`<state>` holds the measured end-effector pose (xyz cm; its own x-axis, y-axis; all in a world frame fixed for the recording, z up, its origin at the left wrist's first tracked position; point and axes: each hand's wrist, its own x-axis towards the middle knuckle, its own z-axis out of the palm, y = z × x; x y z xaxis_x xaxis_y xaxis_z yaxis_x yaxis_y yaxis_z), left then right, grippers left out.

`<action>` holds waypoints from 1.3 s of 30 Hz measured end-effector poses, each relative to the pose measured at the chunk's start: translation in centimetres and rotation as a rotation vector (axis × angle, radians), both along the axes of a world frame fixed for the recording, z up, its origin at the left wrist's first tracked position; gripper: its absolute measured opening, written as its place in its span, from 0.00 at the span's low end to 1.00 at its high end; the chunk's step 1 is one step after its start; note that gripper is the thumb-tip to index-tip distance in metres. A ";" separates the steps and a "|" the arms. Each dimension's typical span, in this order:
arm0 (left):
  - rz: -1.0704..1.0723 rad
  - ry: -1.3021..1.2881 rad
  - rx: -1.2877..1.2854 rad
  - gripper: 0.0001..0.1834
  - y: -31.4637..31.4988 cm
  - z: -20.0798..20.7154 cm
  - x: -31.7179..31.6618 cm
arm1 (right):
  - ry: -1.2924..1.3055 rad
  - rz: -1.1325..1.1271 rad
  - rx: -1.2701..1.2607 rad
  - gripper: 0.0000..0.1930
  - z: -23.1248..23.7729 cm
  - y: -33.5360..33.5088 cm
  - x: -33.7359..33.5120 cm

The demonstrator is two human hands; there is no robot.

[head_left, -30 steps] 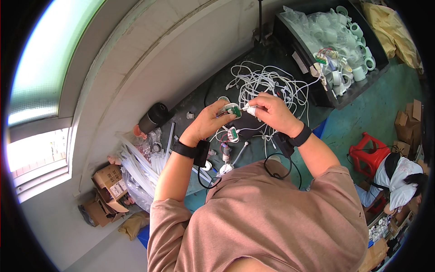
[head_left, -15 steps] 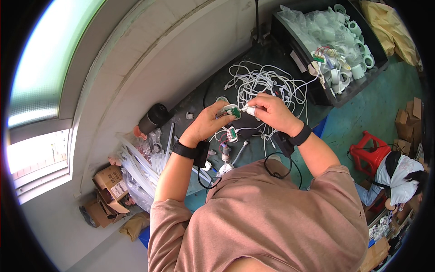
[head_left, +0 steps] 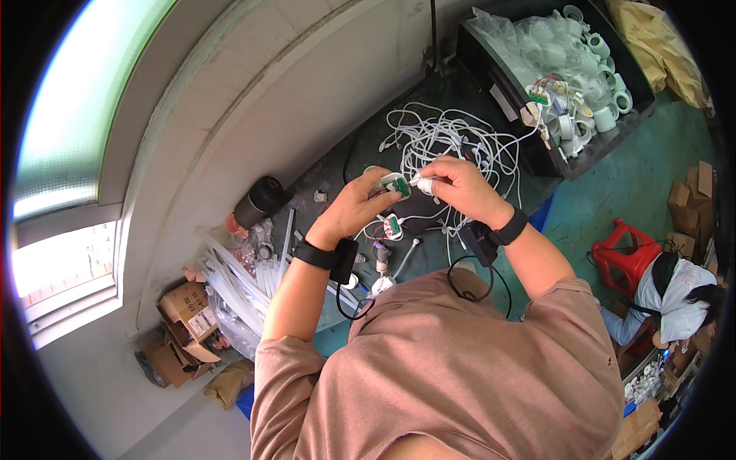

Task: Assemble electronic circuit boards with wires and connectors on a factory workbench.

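Note:
My left hand (head_left: 359,201) is closed round a small white housing with a green circuit board (head_left: 397,185) inside, its open face toward me. Beside it, the fingers of my right hand (head_left: 458,186) pinch a small white connector (head_left: 424,184) close to the housing's edge; I cannot tell whether the two touch. On the dark table below lies a second white housing with a green board (head_left: 392,225), with red wires by it. Behind my hands is a tangled heap of white cables (head_left: 437,132).
A black bin (head_left: 510,115) of white plastic rings and bags stands at the back right. A black cylinder (head_left: 263,198) and white plastic strips (head_left: 238,287) lie left. Cardboard boxes (head_left: 188,310) stand lower left. At right, a person (head_left: 675,295) works by a red stool (head_left: 625,257).
The housing in my left hand has turned slightly, and the connector in my right hand has shifted a little. Both arms have stayed nearly still.

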<state>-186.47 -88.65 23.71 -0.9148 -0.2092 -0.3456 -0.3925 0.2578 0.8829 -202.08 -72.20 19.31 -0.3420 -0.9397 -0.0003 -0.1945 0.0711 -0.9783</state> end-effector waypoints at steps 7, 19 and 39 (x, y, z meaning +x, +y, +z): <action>-0.022 -0.029 -0.052 0.14 -0.5 0.1 -0.5 | -0.096 -0.043 -0.022 0.09 0.1 -1.0 0.6; 0.309 -0.029 -0.173 0.23 -5.9 -0.6 -1.2 | -0.290 -0.188 0.062 0.10 -1.8 -5.3 -0.1; 0.878 0.007 -0.018 0.13 4.0 -3.0 27.0 | 0.941 -0.058 0.223 0.22 1.5 -4.9 1.9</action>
<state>-159.47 -84.68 20.72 -0.4230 -0.8439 -0.3301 -0.4501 -0.1205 0.8848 -200.17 -77.14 20.86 -0.3391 -0.9329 0.1214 -0.8817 0.2702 -0.3869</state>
